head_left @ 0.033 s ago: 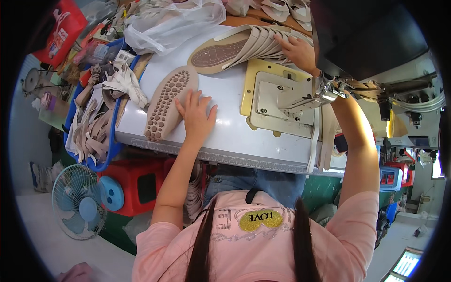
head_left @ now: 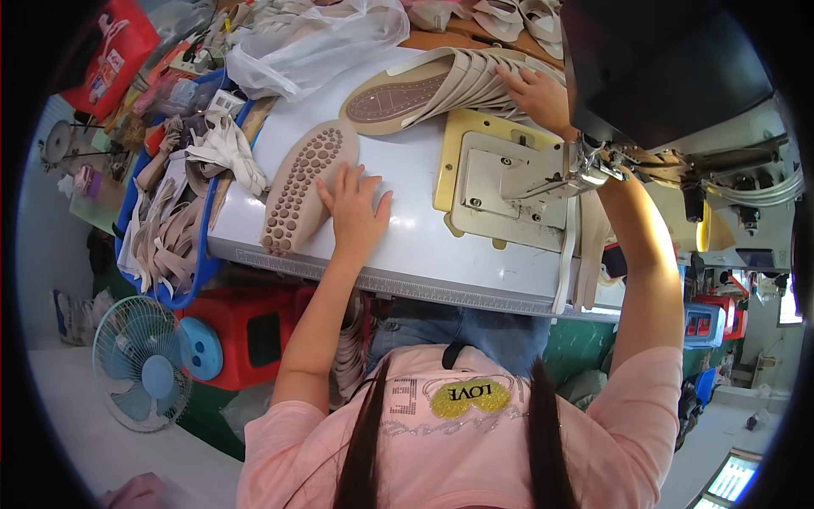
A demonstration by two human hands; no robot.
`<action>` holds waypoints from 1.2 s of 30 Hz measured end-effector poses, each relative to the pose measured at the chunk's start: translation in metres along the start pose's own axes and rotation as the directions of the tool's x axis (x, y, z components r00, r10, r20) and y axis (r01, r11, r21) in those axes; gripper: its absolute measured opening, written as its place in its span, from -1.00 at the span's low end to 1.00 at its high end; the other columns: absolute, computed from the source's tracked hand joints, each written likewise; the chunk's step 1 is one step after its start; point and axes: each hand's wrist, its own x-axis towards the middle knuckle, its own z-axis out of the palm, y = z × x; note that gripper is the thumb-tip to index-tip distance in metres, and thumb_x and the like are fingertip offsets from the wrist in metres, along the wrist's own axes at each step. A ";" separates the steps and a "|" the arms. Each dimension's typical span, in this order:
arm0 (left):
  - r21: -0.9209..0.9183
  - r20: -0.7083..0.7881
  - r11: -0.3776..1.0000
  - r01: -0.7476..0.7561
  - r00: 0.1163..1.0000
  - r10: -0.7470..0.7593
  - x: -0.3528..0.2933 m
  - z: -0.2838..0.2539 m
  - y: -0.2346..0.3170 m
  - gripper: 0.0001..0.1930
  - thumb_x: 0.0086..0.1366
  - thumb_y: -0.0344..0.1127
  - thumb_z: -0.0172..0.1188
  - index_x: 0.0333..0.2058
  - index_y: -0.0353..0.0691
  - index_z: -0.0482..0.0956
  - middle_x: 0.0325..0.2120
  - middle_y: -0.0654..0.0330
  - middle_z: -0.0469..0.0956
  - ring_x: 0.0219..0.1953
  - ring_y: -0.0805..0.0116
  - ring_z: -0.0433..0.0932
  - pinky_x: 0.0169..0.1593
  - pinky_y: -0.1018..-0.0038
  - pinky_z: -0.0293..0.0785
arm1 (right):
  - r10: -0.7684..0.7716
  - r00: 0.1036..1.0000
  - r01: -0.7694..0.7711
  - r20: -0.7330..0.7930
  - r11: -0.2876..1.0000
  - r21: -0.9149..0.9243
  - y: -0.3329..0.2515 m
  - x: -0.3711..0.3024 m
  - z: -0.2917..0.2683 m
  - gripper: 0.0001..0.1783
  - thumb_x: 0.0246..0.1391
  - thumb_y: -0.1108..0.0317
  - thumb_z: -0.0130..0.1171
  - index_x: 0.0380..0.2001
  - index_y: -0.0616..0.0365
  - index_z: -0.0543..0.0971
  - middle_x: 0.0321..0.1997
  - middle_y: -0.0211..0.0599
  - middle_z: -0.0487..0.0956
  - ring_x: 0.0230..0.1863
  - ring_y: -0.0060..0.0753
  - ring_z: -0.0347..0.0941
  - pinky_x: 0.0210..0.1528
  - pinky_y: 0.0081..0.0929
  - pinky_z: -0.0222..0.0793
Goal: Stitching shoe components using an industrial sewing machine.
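My left hand point(head_left: 356, 210) lies palm down on the white table, fingers spread. Its fingertips touch the edge of a beige shoe sole point(head_left: 301, 182), which is bottom up and covered with round brown studs. Farther back lies a beige shoe point(head_left: 394, 103) with a stitched brown insole and layered straps point(head_left: 476, 78) across its front. My right hand point(head_left: 543, 100) rests on those straps with its fingers stretched and slightly apart, reaching past the head of a sewing machine point(head_left: 585, 165). The shoe's far end is partly hidden by that hand.
The machine's yellow-edged bed plate point(head_left: 451, 174) sits right of the sole. At left stands a blue basket point(head_left: 203, 246) with beige strips. A clear plastic bag point(head_left: 314, 47) lies at the back. Pale straps point(head_left: 570, 254) hang over the front edge. A fan point(head_left: 144, 365) stands below left.
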 end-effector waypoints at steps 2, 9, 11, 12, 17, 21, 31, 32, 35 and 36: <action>0.019 0.018 1.000 -0.005 1.000 0.004 -0.002 -0.002 -0.003 -0.76 -0.04 -0.25 0.13 -0.36 -0.20 0.46 -0.17 0.06 0.33 0.07 0.08 0.11 0.13 -0.06 -0.40 | 0.060 0.998 -0.058 -0.008 0.980 0.189 -0.002 0.010 -0.015 -0.72 -0.25 0.41 0.00 -0.33 0.14 0.38 -0.08 -0.39 0.31 -0.29 -0.43 0.26 -0.32 -0.52 0.27; 0.042 0.027 0.999 0.020 0.999 -0.021 -0.004 -0.004 0.000 -0.77 -0.03 -0.26 0.11 -0.36 -0.21 0.45 -0.18 0.07 0.33 0.06 0.08 0.12 0.13 -0.05 -0.42 | 0.203 0.979 -0.196 0.037 0.864 0.463 -0.002 0.037 -0.050 -0.35 -0.18 0.45 -0.03 0.08 -0.07 0.12 -0.34 -0.34 0.31 -0.40 -0.40 0.31 -0.50 -0.54 0.31; 0.058 0.033 0.998 0.031 0.999 -0.033 -0.005 -0.005 0.000 -0.77 -0.03 -0.26 0.11 -0.36 -0.21 0.45 -0.19 0.08 0.34 0.06 0.10 0.13 0.13 -0.04 -0.43 | 0.188 0.979 -0.203 0.077 0.871 0.448 -0.002 0.040 -0.056 -0.34 -0.16 0.47 -0.04 0.09 -0.18 0.13 -0.34 -0.35 0.31 -0.40 -0.41 0.32 -0.49 -0.52 0.32; 0.062 0.032 0.998 0.031 0.999 -0.033 -0.007 -0.006 -0.001 -0.77 -0.03 -0.26 0.11 -0.36 -0.21 0.45 -0.19 0.08 0.34 0.06 0.10 0.13 0.13 -0.04 -0.43 | 0.190 0.979 -0.203 0.074 0.870 0.449 -0.004 0.039 -0.052 -0.34 -0.16 0.47 -0.04 0.09 -0.18 0.13 -0.34 -0.35 0.31 -0.40 -0.41 0.32 -0.49 -0.52 0.32; 0.064 0.006 0.998 0.027 1.000 -0.027 -0.006 -0.001 -0.004 -0.80 -0.03 -0.27 0.11 -0.40 -0.21 0.46 -0.22 0.11 0.36 0.04 0.14 0.15 0.14 -0.01 -0.43 | 0.593 0.644 -0.719 0.484 0.253 0.647 -0.050 -0.103 0.027 -0.56 -0.15 0.40 -0.03 -0.09 -0.11 0.33 -0.31 -0.25 0.41 -0.33 -0.24 0.38 -0.42 -0.39 0.35; 0.033 -0.045 0.998 -0.059 0.997 0.061 0.000 0.001 0.005 -0.84 -0.03 -0.33 0.10 -0.42 -0.19 0.46 -0.24 0.18 0.38 0.01 0.19 0.20 0.13 -0.01 -0.36 | 0.603 0.501 -0.844 0.621 0.182 0.505 -0.037 -0.099 -0.016 -0.77 -0.17 0.25 -0.01 -0.36 0.00 0.46 -0.39 -0.06 0.45 -0.36 -0.12 0.42 -0.35 -0.29 0.36; -0.147 -0.184 0.937 -0.316 0.940 0.288 0.015 0.000 0.099 -0.88 -0.06 -0.42 0.11 -0.46 -0.14 0.44 -0.40 0.25 0.43 -0.15 0.23 0.35 0.11 0.05 -0.14 | 0.715 0.170 -0.985 0.678 0.146 0.093 -0.089 -0.088 -0.094 -0.87 -0.24 0.44 -0.01 -0.65 0.20 0.53 -0.56 -0.09 0.50 -0.46 -0.20 0.48 -0.46 -0.36 0.42; -0.224 -0.178 0.928 -0.297 0.949 0.261 0.025 -0.006 0.091 -0.88 -0.05 -0.43 0.10 -0.44 -0.16 0.44 -0.42 0.23 0.44 -0.20 0.21 0.37 0.09 0.09 -0.05 | 0.736 0.151 -0.988 0.660 0.097 0.118 -0.086 -0.085 -0.093 -0.88 -0.24 0.45 -0.01 -0.64 0.19 0.53 -0.55 -0.11 0.51 -0.46 -0.19 0.48 -0.45 -0.36 0.43; -0.280 -0.181 0.914 -0.295 0.951 0.251 0.037 -0.029 0.096 -0.89 -0.02 -0.45 0.08 -0.44 -0.22 0.43 -0.46 0.16 0.46 -0.35 0.17 0.40 -0.09 0.28 0.23 | 0.743 0.124 -0.990 0.657 0.048 0.132 -0.083 -0.087 -0.086 -0.89 -0.24 0.47 -0.01 -0.64 0.18 0.53 -0.53 -0.13 0.51 -0.45 -0.19 0.49 -0.44 -0.37 0.43; -0.347 -0.179 0.884 -0.315 0.947 0.267 0.034 -0.030 0.105 -0.89 -0.03 -0.45 0.09 -0.45 -0.23 0.44 -0.46 0.16 0.46 -0.37 0.17 0.41 -0.15 0.31 0.26 | 0.729 0.123 -0.991 0.673 0.057 0.119 -0.082 -0.088 -0.083 -0.89 -0.25 0.47 -0.01 -0.64 0.17 0.52 -0.53 -0.14 0.52 -0.44 -0.18 0.49 -0.44 -0.37 0.43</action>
